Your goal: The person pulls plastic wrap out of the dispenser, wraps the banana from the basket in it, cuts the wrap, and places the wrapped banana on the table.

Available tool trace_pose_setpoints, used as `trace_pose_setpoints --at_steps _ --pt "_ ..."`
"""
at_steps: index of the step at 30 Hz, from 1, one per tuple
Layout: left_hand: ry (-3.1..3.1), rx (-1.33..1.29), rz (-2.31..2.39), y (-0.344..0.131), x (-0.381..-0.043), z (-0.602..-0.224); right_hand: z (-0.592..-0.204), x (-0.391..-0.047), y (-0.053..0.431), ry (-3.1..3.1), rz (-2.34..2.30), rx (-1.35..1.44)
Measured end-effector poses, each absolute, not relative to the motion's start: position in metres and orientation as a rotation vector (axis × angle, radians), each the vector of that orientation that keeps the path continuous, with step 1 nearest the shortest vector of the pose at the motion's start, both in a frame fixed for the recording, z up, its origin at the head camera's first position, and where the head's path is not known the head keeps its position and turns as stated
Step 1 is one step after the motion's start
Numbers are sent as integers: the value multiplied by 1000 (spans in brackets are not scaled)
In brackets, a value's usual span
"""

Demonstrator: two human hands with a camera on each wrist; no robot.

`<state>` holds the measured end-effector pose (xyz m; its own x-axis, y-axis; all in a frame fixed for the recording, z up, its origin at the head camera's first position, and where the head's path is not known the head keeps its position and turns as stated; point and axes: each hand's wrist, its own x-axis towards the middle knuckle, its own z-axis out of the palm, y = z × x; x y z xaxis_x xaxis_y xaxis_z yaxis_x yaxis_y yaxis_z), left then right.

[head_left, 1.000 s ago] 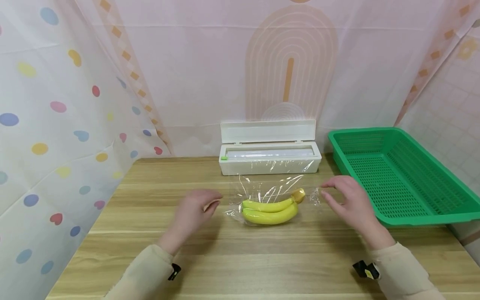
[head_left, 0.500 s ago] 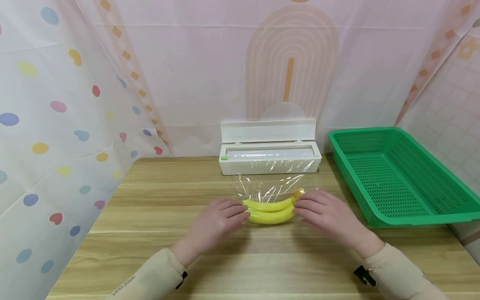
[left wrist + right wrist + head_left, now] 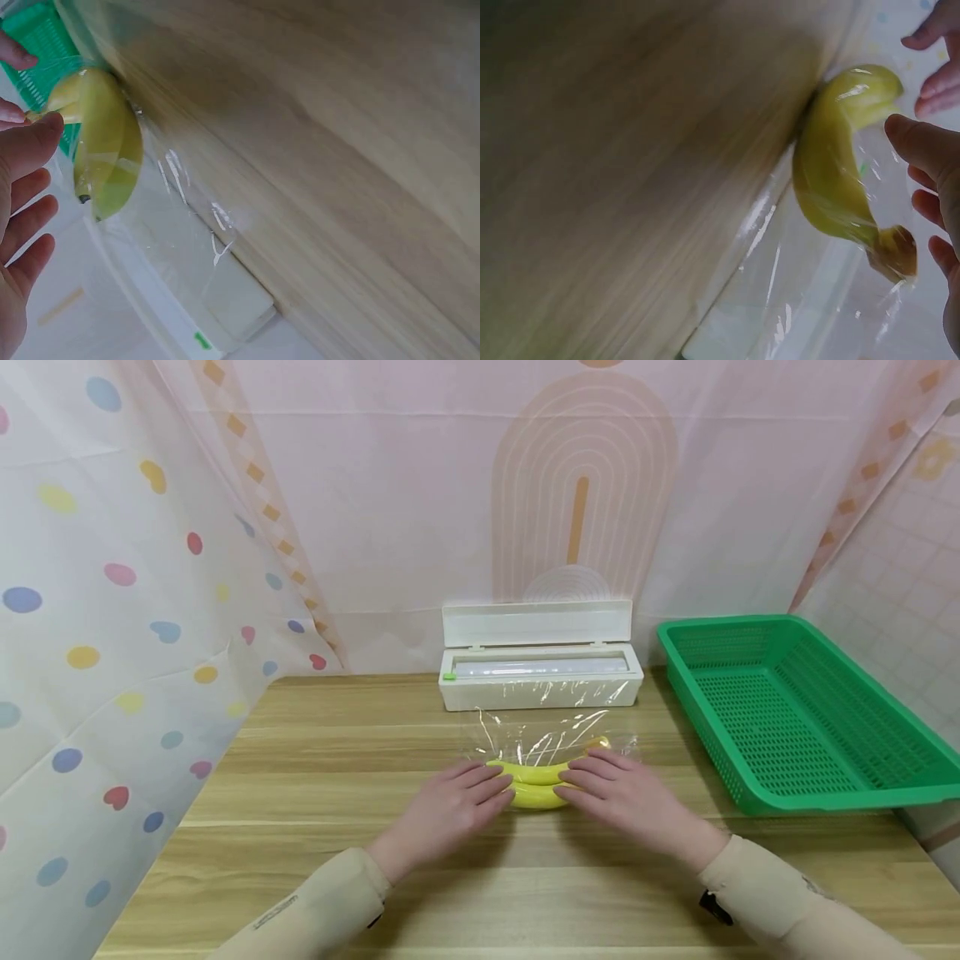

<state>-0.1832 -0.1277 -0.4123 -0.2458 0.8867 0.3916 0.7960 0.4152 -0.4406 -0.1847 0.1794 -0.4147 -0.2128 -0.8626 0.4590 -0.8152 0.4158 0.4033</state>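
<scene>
Two yellow bananas (image 3: pixel 537 797), joined at a brown stem, lie on the wooden table under clear cling film (image 3: pixel 542 737). The film runs back from them to a white cling film dispenser (image 3: pixel 540 695). My left hand (image 3: pixel 457 810) has its fingers spread over the bananas' left end. Over the stem end is my right hand (image 3: pixel 628 797), fingers extended and partly hiding it. In the left wrist view the fingers (image 3: pixel 34 142) are loosely bent beside the film-covered bananas (image 3: pixel 112 142). The right wrist view has the right thumb (image 3: pixel 919 142) close to the fruit (image 3: pixel 825 165).
The dispenser's lid (image 3: pixel 537 622) stands raised at the back, with a film roll (image 3: pixel 540 667) inside and a small green slider (image 3: pixel 449 677) at its left. A green plastic basket (image 3: pixel 712 710) stands at the right. Patterned curtains (image 3: pixel 360 527) close off the back and sides.
Both hands came inward from either side of the film onto the bananas, and have since slid closer together. Their earlier bent fingers are now stretched out over the fruit.
</scene>
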Motion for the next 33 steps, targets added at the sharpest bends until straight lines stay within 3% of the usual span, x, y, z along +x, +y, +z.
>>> trace_pose_setpoints --at_steps 33 --pt "-2176 -1369 275 -112 -201 -420 -423 -201 176 -2172 -273 1352"
